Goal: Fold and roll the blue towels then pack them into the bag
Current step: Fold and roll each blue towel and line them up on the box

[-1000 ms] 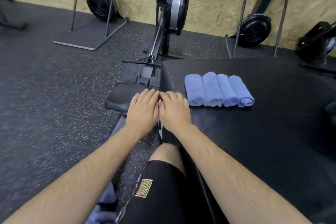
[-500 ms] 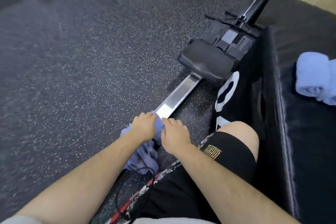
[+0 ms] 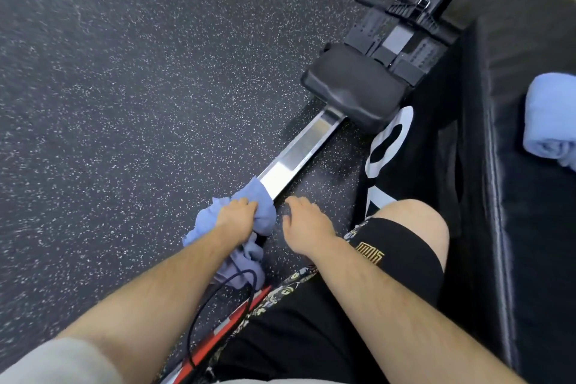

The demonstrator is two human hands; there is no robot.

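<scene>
Blue towel point(image 3: 262, 195) lies crumpled on the gym floor point(image 3: 124, 103) at the near end of the rowing machine's rail point(image 3: 299, 150). Its bunch trails back toward the person under the left forearm. The left hand point(image 3: 235, 216) grips it from above. The right hand point(image 3: 307, 227), fingers loose and holding nothing, hovers just to its right. Half a second ago both hands met on the cloth; the right has since come off.

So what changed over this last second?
Both hands dropped from the box edge to the loose towel on the rail. The left hand now grips it; the right hand has come off, open over the floor. The rolled towels remain on the box.
</scene>
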